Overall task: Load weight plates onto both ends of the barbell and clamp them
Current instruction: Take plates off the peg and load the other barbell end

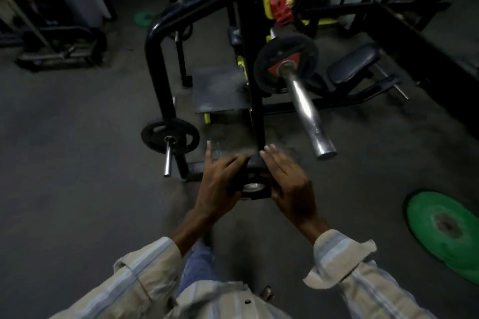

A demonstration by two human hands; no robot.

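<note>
A small black weight plate (255,179) with a metal-ringed centre hole sits between my two hands at centre frame. My left hand (220,184) grips its left side, index finger pointing away. My right hand (287,184) presses flat against its right side. The barbell's silver sleeve (305,114) points toward me, up and to the right of the plate. One black plate with a red mark (285,65) is on that sleeve, against the rack. The far end of the bar is hidden.
A black rack upright (252,59) stands just beyond my hands. A storage peg with a black plate (169,136) sticks out at left. A green plate (448,230) lies on the floor at right. A bench pad (355,65) and a red part (281,6) sit behind.
</note>
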